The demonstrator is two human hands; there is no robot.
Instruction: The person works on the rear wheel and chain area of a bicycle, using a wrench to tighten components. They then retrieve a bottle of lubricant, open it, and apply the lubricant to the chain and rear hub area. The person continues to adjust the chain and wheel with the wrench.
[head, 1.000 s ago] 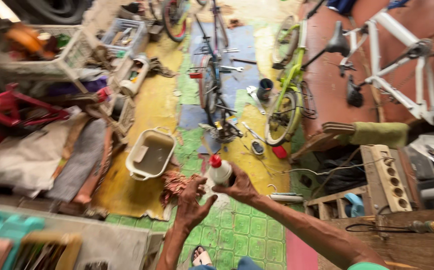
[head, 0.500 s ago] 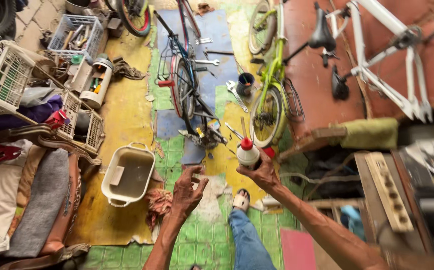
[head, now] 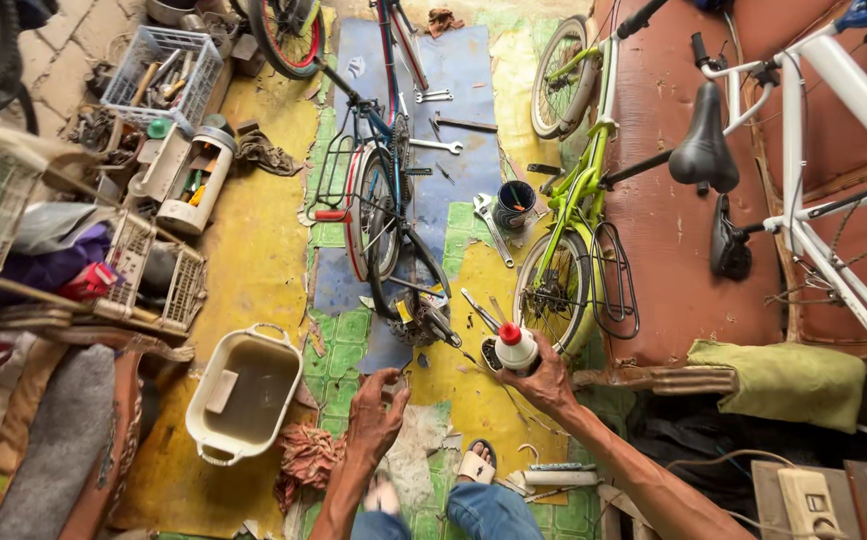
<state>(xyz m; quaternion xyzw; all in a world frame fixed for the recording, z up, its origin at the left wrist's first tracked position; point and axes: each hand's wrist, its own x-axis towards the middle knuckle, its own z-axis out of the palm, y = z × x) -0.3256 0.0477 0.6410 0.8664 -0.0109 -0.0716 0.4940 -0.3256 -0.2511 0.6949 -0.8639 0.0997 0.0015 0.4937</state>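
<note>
Gripping a small white bottle with a red cap (head: pixel 515 347), the right hand (head: pixel 545 382) has its grip closed around the bottle's body, holding it upright above the yellow and green floor (head: pixel 253 260), just in front of the green bicycle's wheel (head: pixel 551 295). The left hand (head: pixel 374 420) hovers empty nearby with fingers loosely spread, its grip on nothing. A cream tub of murky water (head: pixel 243 392) sits to its left, a reddish rag (head: pixel 305 458) beside it.
</note>
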